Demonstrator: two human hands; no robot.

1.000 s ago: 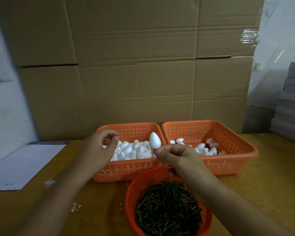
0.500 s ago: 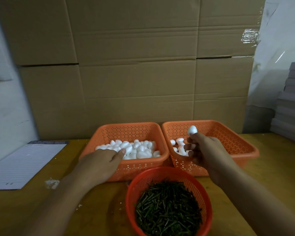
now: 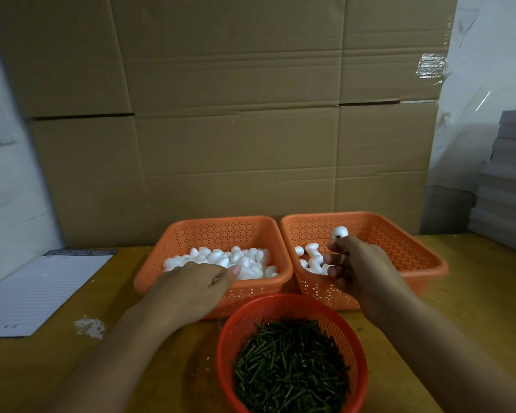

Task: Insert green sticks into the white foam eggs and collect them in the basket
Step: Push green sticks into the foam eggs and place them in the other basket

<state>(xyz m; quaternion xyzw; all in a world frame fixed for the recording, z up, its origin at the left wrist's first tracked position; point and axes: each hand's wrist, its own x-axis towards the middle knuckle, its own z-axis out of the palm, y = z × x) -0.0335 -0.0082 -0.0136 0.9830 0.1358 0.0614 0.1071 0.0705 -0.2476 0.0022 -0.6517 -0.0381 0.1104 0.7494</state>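
Right hand (image 3: 361, 272) pinches a stuck egg (image 3: 339, 233) over the right basket (image 3: 411, 248), few inside; left hand (image 3: 191, 286), fingers straight, reaches the fuller left basket (image 3: 221, 231); sticks (image 3: 289, 368) at the desk's near edge, most work remaining

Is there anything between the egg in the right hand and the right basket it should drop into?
Nothing visible: the right hand holds the egg above the right basket, over its open interior.
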